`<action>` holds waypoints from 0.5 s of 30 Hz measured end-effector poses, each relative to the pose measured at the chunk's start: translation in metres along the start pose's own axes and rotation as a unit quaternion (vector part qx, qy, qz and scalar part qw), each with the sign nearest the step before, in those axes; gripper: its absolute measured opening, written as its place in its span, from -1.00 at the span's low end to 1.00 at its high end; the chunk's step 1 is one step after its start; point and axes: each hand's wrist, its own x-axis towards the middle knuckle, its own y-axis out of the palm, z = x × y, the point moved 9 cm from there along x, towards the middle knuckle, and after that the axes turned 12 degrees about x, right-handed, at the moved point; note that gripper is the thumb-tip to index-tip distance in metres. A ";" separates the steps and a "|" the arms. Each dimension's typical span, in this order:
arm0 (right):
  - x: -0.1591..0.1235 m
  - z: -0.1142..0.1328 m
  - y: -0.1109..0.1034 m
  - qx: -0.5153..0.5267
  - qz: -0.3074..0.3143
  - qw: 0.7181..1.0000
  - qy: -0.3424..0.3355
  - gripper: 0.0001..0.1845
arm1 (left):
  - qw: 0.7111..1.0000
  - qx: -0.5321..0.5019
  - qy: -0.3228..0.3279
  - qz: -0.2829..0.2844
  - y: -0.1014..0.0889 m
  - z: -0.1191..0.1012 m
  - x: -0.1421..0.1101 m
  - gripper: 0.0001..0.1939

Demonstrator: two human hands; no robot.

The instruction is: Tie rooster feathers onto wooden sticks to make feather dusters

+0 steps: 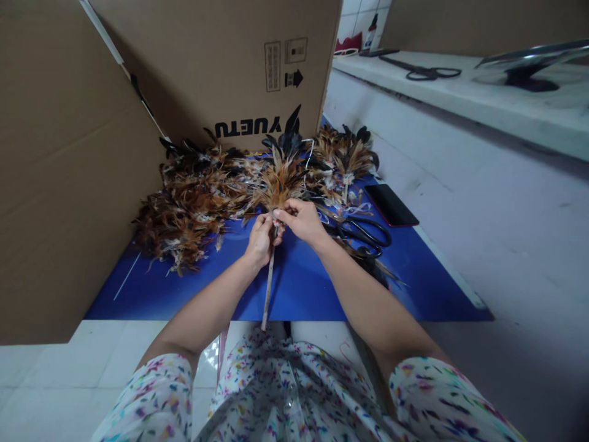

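Above the blue table [304, 294], my left hand [261, 238] is closed around a thin stick [269, 288] just below a bunch of brown and black feathers [281, 175]. The stick's lower end points toward me, past the table's front edge. My right hand [301, 220] pinches at the base of the same feathers, its thumb close to my left fingertips. Whatever binds the feathers there is mostly hidden by my fingers. To the left lies a large heap of loose brown feathers [184, 202]. Black-handled scissors [363, 233] rest right of my right hand.
Large cardboard boxes [193, 67] wall off the left and back. Another feather bunch [350, 150] lies at the back right, near a dark phone [391, 204]. On the ledge [488, 92] at right are a second pair of scissors [426, 72] and a small bottle [370, 34].
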 end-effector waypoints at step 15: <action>-0.001 0.008 0.002 0.115 0.001 0.993 0.018 -0.83 | 1.000 -0.014 -0.003 -0.009 -0.002 -0.001 0.001 -0.89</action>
